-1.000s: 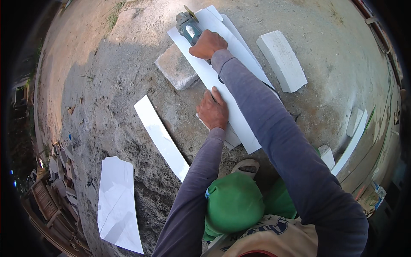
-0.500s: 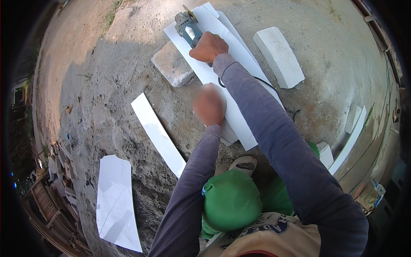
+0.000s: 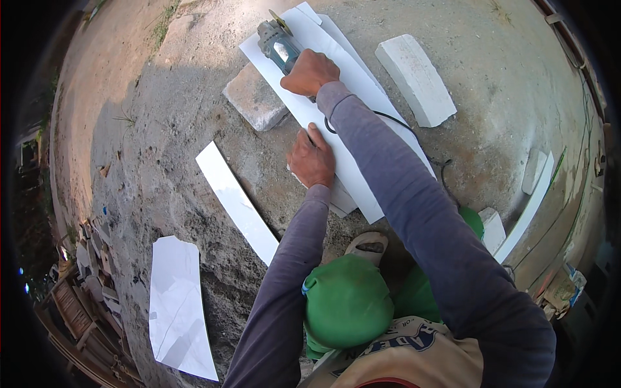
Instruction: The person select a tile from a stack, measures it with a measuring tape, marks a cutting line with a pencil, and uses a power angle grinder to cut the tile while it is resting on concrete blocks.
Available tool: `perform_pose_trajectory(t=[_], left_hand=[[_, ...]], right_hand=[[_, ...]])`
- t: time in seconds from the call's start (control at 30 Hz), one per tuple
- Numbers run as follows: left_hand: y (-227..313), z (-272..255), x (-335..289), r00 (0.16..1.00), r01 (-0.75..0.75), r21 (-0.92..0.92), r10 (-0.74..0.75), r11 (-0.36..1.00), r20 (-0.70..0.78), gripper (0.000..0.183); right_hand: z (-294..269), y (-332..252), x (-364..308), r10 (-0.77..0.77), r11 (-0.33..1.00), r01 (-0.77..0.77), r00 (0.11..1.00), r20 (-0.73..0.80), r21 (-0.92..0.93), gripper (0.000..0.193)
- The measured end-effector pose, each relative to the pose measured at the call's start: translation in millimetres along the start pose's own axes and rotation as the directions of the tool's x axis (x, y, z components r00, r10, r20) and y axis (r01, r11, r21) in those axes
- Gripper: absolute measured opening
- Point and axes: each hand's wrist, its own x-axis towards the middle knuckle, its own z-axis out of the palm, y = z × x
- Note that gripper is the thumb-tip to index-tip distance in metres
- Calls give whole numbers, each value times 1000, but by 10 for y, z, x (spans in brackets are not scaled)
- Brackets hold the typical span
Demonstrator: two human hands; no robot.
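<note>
My right hand (image 3: pixel 312 72) is wrapped round the body of a green and grey angle grinder (image 3: pixel 278 48). Its thin disc stands on edge above the far end of a long white tile (image 3: pixel 356 161). My left hand (image 3: pixel 312 157) is at the tile's left edge, its fingers curled and its thumb up along that edge. Whatever lies under those fingers is mostly hidden. Beneath the tile are a rough stone block (image 3: pixel 256 98) at the far left and a pale slab (image 3: pixel 343 199) nearer me. The grinder's black cord (image 3: pixel 398 121) runs over the tile and off its right edge.
A white block (image 3: pixel 417 81) lies right of the tile. Left on the rough ground are a narrow white strip (image 3: pixel 236 197) and a broken white tile piece (image 3: pixel 176 304). A curved strip (image 3: pixel 527 210) and small blocks are at right. My sandalled foot (image 3: pixel 367 247) is close to the tile's near end.
The whole scene has shifted slightly left in the view. My left hand, blurred before, now shows clearly with its thumb up along the tile's edge. My right hand keeps its grip on the angle grinder.
</note>
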Motion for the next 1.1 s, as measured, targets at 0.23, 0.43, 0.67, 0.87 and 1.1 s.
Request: perform_pose_trajectory(t=[0.23, 0.43, 0.67, 0.87, 1.1], left_hand=[[12, 33, -1, 1000, -9, -2, 9, 1000, -11, 54], [-17, 42, 5, 1000, -17, 6, 17, 1000, -5, 54], [-21, 46, -1, 995, -53, 14, 54, 999, -82, 48], [-7, 58, -9, 999, -28, -12, 27, 1000, -38, 52], [-18, 47, -9, 999, -33, -15, 32, 999, -32, 53]], right_hand=[[-6, 43, 4, 2, 1000, -2, 1000, 15, -3, 42], [15, 81, -53, 17, 1000, -17, 1000, 23, -14, 47], [-27, 96, -149, 12, 1000, -13, 999, 51, 13, 44], [-58, 97, -159, 27, 1000, -28, 999, 25, 2, 42], [-113, 106, -225, -7, 999, 5, 999, 52, 36, 53]])
